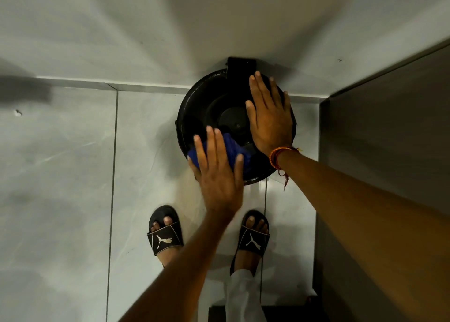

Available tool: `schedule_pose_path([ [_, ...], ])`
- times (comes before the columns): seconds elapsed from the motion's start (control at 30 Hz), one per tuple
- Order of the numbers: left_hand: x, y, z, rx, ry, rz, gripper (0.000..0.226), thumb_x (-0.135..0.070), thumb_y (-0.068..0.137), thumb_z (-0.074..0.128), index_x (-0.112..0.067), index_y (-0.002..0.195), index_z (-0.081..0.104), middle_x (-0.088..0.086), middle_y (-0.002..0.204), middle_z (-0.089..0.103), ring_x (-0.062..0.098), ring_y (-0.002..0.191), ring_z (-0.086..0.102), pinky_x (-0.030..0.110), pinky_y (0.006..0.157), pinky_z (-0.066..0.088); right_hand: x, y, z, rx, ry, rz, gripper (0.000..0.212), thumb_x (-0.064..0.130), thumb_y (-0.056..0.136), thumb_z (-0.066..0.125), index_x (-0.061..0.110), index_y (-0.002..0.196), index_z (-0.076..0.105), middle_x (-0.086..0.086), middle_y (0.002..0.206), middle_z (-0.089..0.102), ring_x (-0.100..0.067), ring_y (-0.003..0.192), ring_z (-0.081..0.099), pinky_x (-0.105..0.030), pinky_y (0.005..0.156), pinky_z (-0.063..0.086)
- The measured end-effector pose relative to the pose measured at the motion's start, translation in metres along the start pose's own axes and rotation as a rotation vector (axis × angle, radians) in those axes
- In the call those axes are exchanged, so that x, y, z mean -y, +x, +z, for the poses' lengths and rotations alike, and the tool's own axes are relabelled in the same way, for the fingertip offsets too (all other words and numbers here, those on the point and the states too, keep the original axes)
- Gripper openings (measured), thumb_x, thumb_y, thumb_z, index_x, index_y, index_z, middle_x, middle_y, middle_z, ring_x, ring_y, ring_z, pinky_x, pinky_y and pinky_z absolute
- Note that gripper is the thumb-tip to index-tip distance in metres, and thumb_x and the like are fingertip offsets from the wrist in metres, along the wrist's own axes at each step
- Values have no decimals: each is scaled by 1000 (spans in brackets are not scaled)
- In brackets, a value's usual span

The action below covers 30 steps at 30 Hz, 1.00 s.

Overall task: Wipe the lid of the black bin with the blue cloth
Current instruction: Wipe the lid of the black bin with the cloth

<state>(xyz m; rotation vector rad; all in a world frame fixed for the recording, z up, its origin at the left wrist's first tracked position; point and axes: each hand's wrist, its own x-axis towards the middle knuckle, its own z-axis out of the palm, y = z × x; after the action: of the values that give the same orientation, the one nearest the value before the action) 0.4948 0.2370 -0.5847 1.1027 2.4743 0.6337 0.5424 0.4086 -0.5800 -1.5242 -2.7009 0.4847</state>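
Observation:
The black bin's round lid (207,107) sits against the wall, seen from straight above, with a raised knob at its centre. My left hand (218,173) lies flat on the blue cloth (233,148), pressing it onto the lid's near-left edge. The cloth is bunched, and only part of it shows past the fingers. My right hand (270,117) rests flat on the lid's right side, fingers spread toward the wall and holding nothing. A red thread band circles that wrist.
A dark cabinet or door panel (389,131) stands close on the right of the bin. The white wall (170,29) is right behind it. My feet in black slides (165,236) stand on pale floor tiles just in front.

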Motion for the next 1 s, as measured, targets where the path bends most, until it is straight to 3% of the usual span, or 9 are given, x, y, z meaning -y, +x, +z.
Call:
schedule_pose_path([
  [0.17, 0, 125, -37, -41, -80, -268, 63, -46, 103, 39, -13, 156, 33, 8, 161, 41, 28, 152, 31, 51, 124, 23, -2, 1, 1, -15, 25, -14, 57, 42, 109, 21, 23, 163, 21, 3, 172, 19, -27, 159, 18, -59, 124, 25],
  [0.27, -12, 183, -44, 147, 60, 22, 55, -44, 102, 39, -14, 149, 43, 8, 148, 54, 28, 140, 46, 52, 117, 33, -2, -1, 3, -33, 56, -10, 56, 40, 110, 23, 23, 163, 21, 4, 172, 20, -27, 160, 18, -59, 125, 24],
  [0.37, -19, 187, -43, 253, 172, 255, 63, -45, 104, 34, -14, 159, 26, 9, 161, 38, 28, 150, 34, 56, 121, 26, -3, -1, 2, -49, 104, 9, 54, 34, 110, 25, 23, 163, 22, 5, 172, 21, -25, 160, 17, -57, 126, 23],
  [0.5, 5, 157, -50, 287, 268, 584, 68, -50, 103, 32, -15, 161, 20, 4, 168, 25, 25, 156, 21, 58, 123, 23, -1, -1, 1, -46, 109, 11, 53, 31, 110, 27, 22, 163, 23, 4, 171, 23, -25, 160, 17, -56, 126, 22],
  [0.53, 12, 147, -50, 252, 255, 544, 69, -51, 104, 33, -15, 161, 19, 3, 169, 23, 24, 157, 18, 55, 125, 21, -1, -1, 1, -41, 115, 13, 53, 31, 110, 27, 23, 162, 24, 4, 171, 23, -26, 160, 17, -56, 126, 22],
  [0.67, 19, 103, -44, 107, 21, 38, 74, -52, 102, 36, -12, 161, 16, 4, 170, 20, 24, 158, 13, 51, 127, 18, 0, -2, 0, -31, 101, 26, 53, 33, 110, 26, 24, 163, 23, 5, 171, 22, -26, 160, 18, -58, 126, 22],
  [0.73, 11, 78, -39, 74, 38, -61, 76, -53, 101, 35, -13, 162, 12, 5, 171, 14, 23, 159, 9, 54, 127, 16, 1, -1, 0, -29, 107, 23, 53, 34, 110, 25, 24, 163, 22, 6, 171, 22, -25, 160, 17, -58, 126, 21],
  [0.9, -26, 5, -20, 236, 157, 99, 73, -58, 103, 20, -19, 162, 3, 2, 172, -1, 21, 159, -6, 57, 126, -3, 0, 0, 2, -4, 92, 39, 54, 35, 110, 23, 25, 163, 19, 5, 172, 19, -27, 160, 16, -57, 127, 17],
  [1.0, -22, 18, -37, 266, -34, 101, 64, -48, 105, 18, -20, 161, 8, 0, 172, -2, 16, 159, -6, 54, 128, 5, -2, 5, -2, 77, 140, 3, 55, 33, 111, 26, 23, 164, 16, 3, 173, 14, -28, 161, 10, -58, 128, 11],
])
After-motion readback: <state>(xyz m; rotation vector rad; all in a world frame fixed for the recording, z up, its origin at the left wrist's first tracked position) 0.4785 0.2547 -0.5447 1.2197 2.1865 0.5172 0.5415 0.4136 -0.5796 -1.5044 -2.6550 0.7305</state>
